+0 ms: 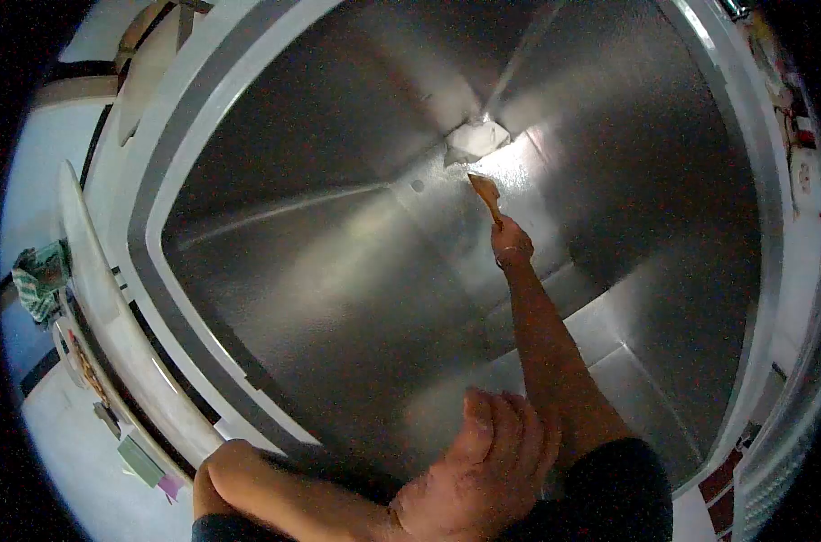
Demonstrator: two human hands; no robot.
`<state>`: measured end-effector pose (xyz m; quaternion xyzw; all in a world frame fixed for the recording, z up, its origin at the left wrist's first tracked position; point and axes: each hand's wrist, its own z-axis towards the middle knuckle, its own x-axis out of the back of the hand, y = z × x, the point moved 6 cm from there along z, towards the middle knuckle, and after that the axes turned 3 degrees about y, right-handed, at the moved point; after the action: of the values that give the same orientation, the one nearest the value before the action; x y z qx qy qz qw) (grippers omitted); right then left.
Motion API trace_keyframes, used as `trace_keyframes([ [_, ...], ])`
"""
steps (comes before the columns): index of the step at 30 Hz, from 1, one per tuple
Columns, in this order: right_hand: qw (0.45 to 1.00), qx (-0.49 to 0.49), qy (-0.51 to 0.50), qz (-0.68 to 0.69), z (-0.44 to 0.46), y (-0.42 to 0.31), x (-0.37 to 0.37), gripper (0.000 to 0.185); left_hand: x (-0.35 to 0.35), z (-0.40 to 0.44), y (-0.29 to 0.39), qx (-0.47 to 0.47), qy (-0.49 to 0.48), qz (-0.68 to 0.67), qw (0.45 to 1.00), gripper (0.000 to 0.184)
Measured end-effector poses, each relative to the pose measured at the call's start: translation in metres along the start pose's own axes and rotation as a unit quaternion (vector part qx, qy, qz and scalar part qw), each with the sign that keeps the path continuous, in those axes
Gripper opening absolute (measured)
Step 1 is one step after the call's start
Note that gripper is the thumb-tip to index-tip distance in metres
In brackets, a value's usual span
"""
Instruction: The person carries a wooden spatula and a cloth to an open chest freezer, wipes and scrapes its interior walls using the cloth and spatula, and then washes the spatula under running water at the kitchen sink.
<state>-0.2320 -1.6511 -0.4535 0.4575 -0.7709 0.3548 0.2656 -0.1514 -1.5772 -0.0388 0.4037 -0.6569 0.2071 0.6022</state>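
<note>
My right hand [512, 244] reaches deep into a metal-lined chest freezer [338, 271], its fingers wrapped round the handle of a flat wooden spatula [485, 191]. The spatula's wide end points at a pale, frosty patch on the metal, just short of a white lump [478, 140] in the far corner. I cannot tell whether the tip touches the surface. Close to the camera, my left hand [483, 456] lies in front of my right forearm. Its fingers are extended and loosely together, and nothing shows in them.
A white and grey rim [144, 217] runs round the freezer opening. Inside, a raised metal step [600, 334] lies below my right arm. Left of the rim are a curved white edge [112, 316], a green checked cloth [42, 275] and a green card [139, 465].
</note>
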Motion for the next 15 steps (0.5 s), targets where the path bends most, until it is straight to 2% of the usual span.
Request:
trace_keyframes([
  [1,1.0,-0.027,-0.001,0.012,-0.002,0.003,0.0,0.029,0.011,0.001,-0.005,0.001,0.003,-0.001,1.0,0.032],
  [2,1.0,-0.026,0.001,0.011,-0.002,0.002,0.002,0.029,0.019,0.006,-0.007,-0.019,-0.063,0.024,0.998,0.033],
  [4,0.997,-0.049,0.057,0.0,-0.004,0.001,0.014,0.029,0.032,0.007,-0.01,-0.04,-0.127,0.046,0.99,0.035],
  [5,0.997,-0.049,0.057,0.0,-0.002,0.0,0.017,0.029,0.034,0.003,-0.003,-0.11,-0.153,0.015,0.982,0.033],
  [7,0.994,-0.008,0.109,0.016,0.005,-0.012,0.026,0.029,0.041,0.003,0.002,-0.181,-0.183,-0.014,0.966,0.032],
  [10,0.991,0.015,0.127,0.037,0.026,-0.017,0.021,0.028,0.022,0.014,-0.029,-0.135,-0.298,0.083,0.941,0.028],
  [11,0.991,0.012,0.127,0.034,0.036,-0.017,0.014,0.028,0.019,0.011,-0.043,-0.133,-0.304,0.093,0.939,0.028],
  [12,0.983,0.069,0.164,0.047,0.046,-0.016,0.009,0.028,0.013,0.013,-0.048,-0.132,-0.292,0.1,0.942,0.029],
  [14,0.972,0.112,0.192,0.071,0.053,-0.005,-0.014,0.028,-0.004,0.016,-0.041,-0.148,-0.246,0.109,0.952,0.029],
  [15,0.99,0.058,0.113,0.06,0.066,-0.007,-0.015,0.028,-0.007,0.018,-0.042,-0.15,-0.223,0.11,0.957,0.03],
])
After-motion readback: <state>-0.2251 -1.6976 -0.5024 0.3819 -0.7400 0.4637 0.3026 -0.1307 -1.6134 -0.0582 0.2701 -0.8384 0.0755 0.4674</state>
